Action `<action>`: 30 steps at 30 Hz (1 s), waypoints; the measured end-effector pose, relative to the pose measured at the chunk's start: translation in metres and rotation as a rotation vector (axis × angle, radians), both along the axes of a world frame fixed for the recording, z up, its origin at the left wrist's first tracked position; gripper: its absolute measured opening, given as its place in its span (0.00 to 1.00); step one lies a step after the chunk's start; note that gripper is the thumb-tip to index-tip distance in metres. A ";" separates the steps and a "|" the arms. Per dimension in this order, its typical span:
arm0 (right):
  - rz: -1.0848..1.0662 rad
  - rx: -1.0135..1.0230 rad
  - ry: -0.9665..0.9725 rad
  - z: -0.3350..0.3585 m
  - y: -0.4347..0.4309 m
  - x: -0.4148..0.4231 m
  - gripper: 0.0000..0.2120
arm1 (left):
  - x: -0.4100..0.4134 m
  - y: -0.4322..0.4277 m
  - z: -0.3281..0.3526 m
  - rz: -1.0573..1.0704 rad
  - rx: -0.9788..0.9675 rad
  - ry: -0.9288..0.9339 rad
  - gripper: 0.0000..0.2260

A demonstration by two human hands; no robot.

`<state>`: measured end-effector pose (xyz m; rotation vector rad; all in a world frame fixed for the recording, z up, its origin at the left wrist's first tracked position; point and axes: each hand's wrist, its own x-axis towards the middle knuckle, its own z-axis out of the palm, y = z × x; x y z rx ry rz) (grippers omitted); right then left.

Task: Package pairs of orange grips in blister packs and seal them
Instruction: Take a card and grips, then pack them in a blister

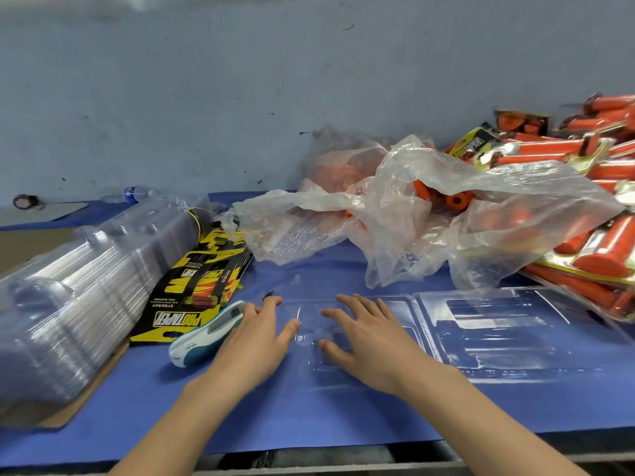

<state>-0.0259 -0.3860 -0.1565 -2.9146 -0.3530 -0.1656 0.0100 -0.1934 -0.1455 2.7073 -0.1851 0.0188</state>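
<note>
An opened clear blister pack [508, 334] lies flat on the blue table cover, its two halves spread side by side with nothing in them. My left hand [256, 341] hovers at its left edge with fingers spread. My right hand [367, 338] rests open on the left half. Loose orange grips [443, 197] lie inside a crumpled clear plastic bag [412, 214] behind the pack. Yellow-black printed cards [202, 283] are stacked to the left.
A tall stack of clear blister shells [79, 297] lies at the left. A white-and-teal stapler [206, 333] sits beside my left hand. Finished packs of orange grips [591, 201] are piled at the right. A water bottle [134, 194] lies by the wall.
</note>
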 end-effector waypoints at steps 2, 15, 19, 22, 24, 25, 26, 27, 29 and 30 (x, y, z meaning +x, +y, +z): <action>-0.003 0.014 0.013 0.003 0.001 0.000 0.28 | 0.000 -0.001 0.002 0.009 0.006 0.005 0.23; -0.126 0.328 -0.071 0.046 -0.030 0.014 0.19 | -0.002 -0.024 0.029 0.137 0.156 -0.322 0.17; -0.189 0.492 -0.103 0.059 -0.048 0.017 0.17 | -0.006 -0.051 0.035 -0.046 -0.021 -0.482 0.15; -0.237 0.780 -0.104 0.070 -0.069 0.027 0.14 | -0.010 -0.089 0.042 -0.270 -0.219 -0.547 0.12; -0.276 0.956 -0.132 0.076 -0.084 0.039 0.14 | -0.005 -0.121 0.050 -0.388 -0.296 -0.537 0.11; -0.291 1.039 -0.151 0.078 -0.093 0.046 0.13 | 0.001 -0.137 0.055 -0.435 -0.317 -0.529 0.11; -0.309 1.123 -0.162 0.078 -0.101 0.052 0.13 | 0.008 -0.154 0.060 -0.470 -0.338 -0.516 0.11; -0.334 1.211 -0.159 0.076 -0.109 0.057 0.13 | 0.015 -0.170 0.065 -0.490 -0.362 -0.495 0.10; -0.398 1.372 -0.128 0.071 -0.122 0.067 0.11 | 0.030 -0.198 0.072 -0.485 -0.399 -0.469 0.07; -0.429 1.441 -0.103 0.068 -0.128 0.070 0.11 | 0.036 -0.210 0.073 -0.472 -0.401 -0.471 0.06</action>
